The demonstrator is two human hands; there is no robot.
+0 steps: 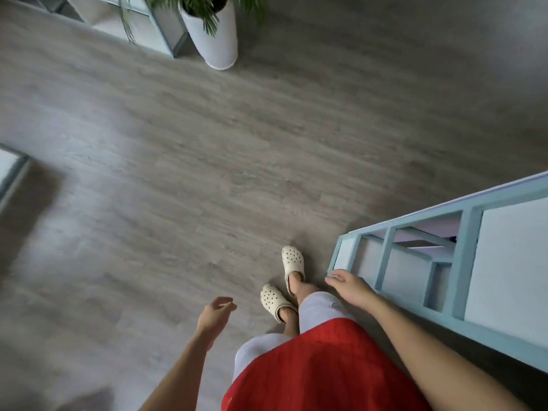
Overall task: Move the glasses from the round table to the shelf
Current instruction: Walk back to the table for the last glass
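No glasses and no round table show in the head view. My left hand (pixel 214 315) hangs over the wooden floor at lower centre, fingers loosely apart, holding nothing. My right hand (pixel 350 287) is empty too, fingers spread, just beside the near corner of a pale blue shelf unit (pixel 462 262) that runs along the right side. The shelf's compartments that I can see hold nothing.
A white planter with a green plant (pixel 213 34) stands on the floor at the top centre, next to another pale blue shelf (pixel 142 25). A pale furniture edge (pixel 12 170) shows at the far left. Grey wooden floor (pixel 207 158) fills the middle. My feet in cream clogs (pixel 292 262) are below.
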